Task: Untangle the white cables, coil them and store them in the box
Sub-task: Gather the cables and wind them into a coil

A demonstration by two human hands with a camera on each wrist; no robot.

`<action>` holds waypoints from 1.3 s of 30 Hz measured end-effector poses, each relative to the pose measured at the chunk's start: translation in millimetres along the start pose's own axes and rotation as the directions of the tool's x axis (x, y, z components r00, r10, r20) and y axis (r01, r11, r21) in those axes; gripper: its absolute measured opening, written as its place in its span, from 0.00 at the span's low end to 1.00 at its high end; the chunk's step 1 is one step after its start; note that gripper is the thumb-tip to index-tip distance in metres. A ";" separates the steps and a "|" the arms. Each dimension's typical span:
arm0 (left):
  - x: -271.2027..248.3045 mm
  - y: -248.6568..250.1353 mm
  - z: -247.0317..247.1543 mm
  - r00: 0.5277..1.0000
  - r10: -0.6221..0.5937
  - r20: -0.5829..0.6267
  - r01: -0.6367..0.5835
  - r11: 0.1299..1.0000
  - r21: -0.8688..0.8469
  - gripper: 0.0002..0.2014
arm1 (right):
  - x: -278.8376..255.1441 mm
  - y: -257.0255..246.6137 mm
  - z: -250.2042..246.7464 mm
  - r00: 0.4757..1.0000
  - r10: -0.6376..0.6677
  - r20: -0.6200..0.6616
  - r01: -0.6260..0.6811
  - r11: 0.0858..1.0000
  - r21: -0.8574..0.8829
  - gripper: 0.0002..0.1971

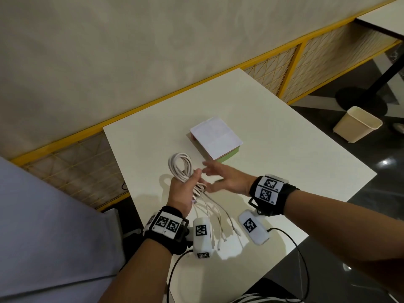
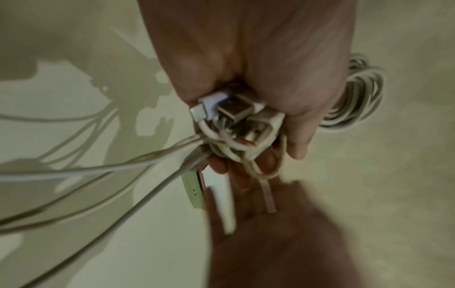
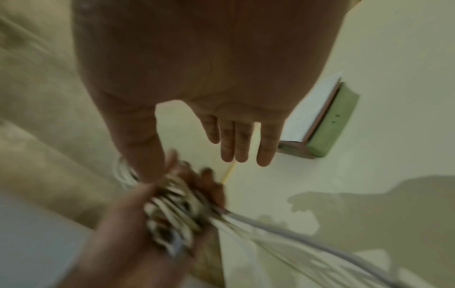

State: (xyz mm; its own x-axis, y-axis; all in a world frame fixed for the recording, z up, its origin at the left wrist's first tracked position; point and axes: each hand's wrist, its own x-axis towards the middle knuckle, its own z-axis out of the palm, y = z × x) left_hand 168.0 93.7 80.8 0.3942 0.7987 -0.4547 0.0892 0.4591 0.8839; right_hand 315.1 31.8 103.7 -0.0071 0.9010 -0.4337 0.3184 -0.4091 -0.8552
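While left hand (image 1: 182,191) is gripping coiled white cables (image 1: 182,167) above worktop (image 1: 284,149), fingers (image 2: 299,140) curling round bundle, loose plug ends are trailing toward worktop's near edge. Right hand (image 1: 227,179) is hovering just beside coil, fingers (image 3: 240,140) straight, holding nothing. Box (image 1: 215,141) is lying closed on worktop beyond hands, white lid, green side. Wrist bands (image 1: 267,191) are showing square black-and-white marker patterns; small print there is staying unreadable.

Dim, soft indoor light, blurred wrist views, soft shadows on the table (image 1: 284,136), wide-angle bending at edges.
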 end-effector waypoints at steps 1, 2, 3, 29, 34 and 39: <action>1.1 1.7 0.3 1.000 -0.007 0.008 0.007 0.997 -0.083 0.18 | 0.4 8.9 4.4 0.999 0.033 0.037 -0.030 0.996 -0.090 0.44; 1.1 4.5 1.8 1.000 -0.010 0.021 0.013 0.988 -0.151 0.18 | 1.0 15.0 9.5 0.996 0.054 0.072 -0.042 0.986 -0.160 0.45; 0.2 7.6 3.9 0.999 -0.010 0.038 0.019 0.975 -0.220 0.15 | 2.8 19.3 14.9 0.992 0.069 0.106 -0.047 0.979 -0.196 0.44; -3.9 -27.4 -20.6 0.977 0.040 0.209 -0.150 0.824 0.547 0.10 | 6.2 -1.9 -14.1 0.940 0.302 0.158 -0.224 0.898 -0.379 0.12; -6.4 -31.5 -12.2 0.966 0.047 0.253 -0.198 0.765 0.613 0.11 | 12.8 -11.8 -13.3 0.913 0.379 0.150 -0.363 0.924 -0.122 0.12; -7.2 -32.3 -5.5 0.967 0.036 0.252 -0.190 0.761 0.620 0.11 | 15.3 -10.4 -17.6 0.885 0.429 0.183 -0.408 0.902 -0.141 0.11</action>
State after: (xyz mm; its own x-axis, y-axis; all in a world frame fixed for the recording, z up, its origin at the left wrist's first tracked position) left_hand 157.3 75.3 54.9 0.6146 0.6912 -0.3802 0.5604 -0.0434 0.8271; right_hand 328.4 52.4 110.9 -0.0434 0.5951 -0.8025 0.4240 -0.7163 -0.5542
